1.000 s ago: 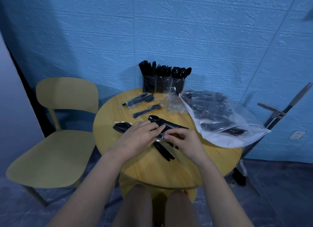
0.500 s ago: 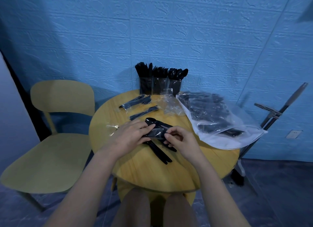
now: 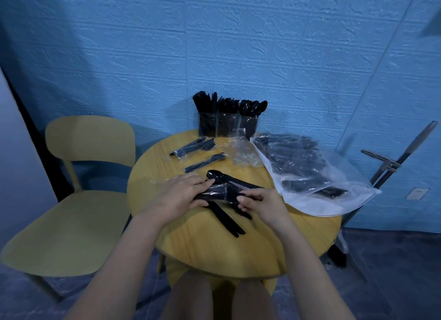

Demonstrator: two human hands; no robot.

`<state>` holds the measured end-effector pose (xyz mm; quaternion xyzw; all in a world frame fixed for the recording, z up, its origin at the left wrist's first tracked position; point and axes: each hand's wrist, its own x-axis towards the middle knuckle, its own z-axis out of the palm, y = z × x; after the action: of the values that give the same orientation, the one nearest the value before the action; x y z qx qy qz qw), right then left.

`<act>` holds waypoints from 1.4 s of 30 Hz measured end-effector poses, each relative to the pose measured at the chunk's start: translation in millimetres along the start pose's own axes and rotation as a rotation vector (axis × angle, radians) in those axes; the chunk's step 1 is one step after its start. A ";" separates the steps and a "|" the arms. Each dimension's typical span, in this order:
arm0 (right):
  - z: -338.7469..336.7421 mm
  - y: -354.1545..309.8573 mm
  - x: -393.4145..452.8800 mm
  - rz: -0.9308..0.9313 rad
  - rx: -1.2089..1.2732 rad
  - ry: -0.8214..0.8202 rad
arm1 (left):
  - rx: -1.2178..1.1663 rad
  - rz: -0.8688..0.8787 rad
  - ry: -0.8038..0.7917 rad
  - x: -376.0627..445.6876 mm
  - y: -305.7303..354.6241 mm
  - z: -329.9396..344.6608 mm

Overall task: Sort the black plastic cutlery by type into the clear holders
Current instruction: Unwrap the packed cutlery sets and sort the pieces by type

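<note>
Nearest the camera: two bare knees [image 3: 214,296] under the near edge of a round yellow-wood table [image 3: 214,248], and two forearms reaching forward over it.

Mid-table: left hand [image 3: 179,196] and right hand [image 3: 261,204] meeting on one wrapped cutlery packet [image 3: 219,192], black pieces inside crinkled clear film, held just above the tabletop. Left fingers curled round the packet's left end, thumb underneath; right thumb and forefinger pinching the film at the packet's right end, remaining fingers tucked under (exact lie hidden).

Beneath and just behind the hands: loose black cutlery [image 3: 226,218] flat on the wood, long handles angled toward the near right, plus a spoon [image 3: 213,174] with its bowl pointing left.

Further back, left of centre: two more wrapped packets [image 3: 193,147], forks visible, lying apart from each other, and a scrap of empty clear film [image 3: 241,152] beside them.

Right side: a large clear plastic bag [image 3: 310,176] full of black cutlery, overhanging the table's right rim.

Far edge, against the blue textured wall [image 3: 214,45]: three clear holders [image 3: 226,126] in a row, touching, each packed upright with black pieces; spoons in the rightmost, forks apparently in the middle, leftmost type unclear.

Off-table: a yellow chair [image 3: 71,188] at left, a metal folding stand [image 3: 393,157] leaning at right
</note>
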<state>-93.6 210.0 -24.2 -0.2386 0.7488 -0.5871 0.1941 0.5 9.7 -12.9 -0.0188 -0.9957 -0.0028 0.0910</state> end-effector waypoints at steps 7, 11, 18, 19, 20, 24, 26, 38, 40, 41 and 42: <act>-13.4 12.5 8.6 0.038 -0.051 0.238 | -0.202 -0.298 0.099 -13.0 -25.7 15.1; -12.9 17.0 12.6 0.063 -0.010 0.380 | -0.312 -0.628 0.156 -16.9 -33.6 18.9; 0.1 18.1 14.5 0.090 -0.262 0.401 | -0.994 -0.796 0.345 -11.1 -20.2 6.6; 2.2 16.5 13.4 0.080 -0.298 0.381 | -1.085 -0.785 0.322 -8.3 -16.4 5.5; 3.5 15.0 12.3 0.065 -0.329 0.361 | -1.165 -0.773 0.293 -5.4 -12.6 4.4; 7.5 10.5 10.3 -0.037 -0.526 0.344 | -1.518 -0.745 0.227 12.0 -0.5 3.0; 11.0 4.1 10.8 -0.092 -0.519 0.333 | -1.697 -0.739 0.248 22.5 4.2 2.0; 9.0 -30.1 69.3 -0.142 -0.239 0.363 | -1.508 -0.595 0.349 83.9 4.1 4.5; -4.6 -31.7 90.3 -0.127 -0.315 0.408 | -1.140 -0.586 0.365 84.5 -16.4 15.5; -10.6 -32.6 100.9 -0.121 -0.375 0.428 | -0.993 -0.571 0.374 85.0 -27.1 22.7; -16.0 -33.6 111.1 -0.111 -0.428 0.443 | -0.880 -0.571 0.366 85.2 -37.0 30.1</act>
<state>-188.4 151.0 11.1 -0.1807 0.8653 -0.4635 -0.0607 -90.0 -23.8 -27.1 0.2163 -0.8342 -0.4460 0.2417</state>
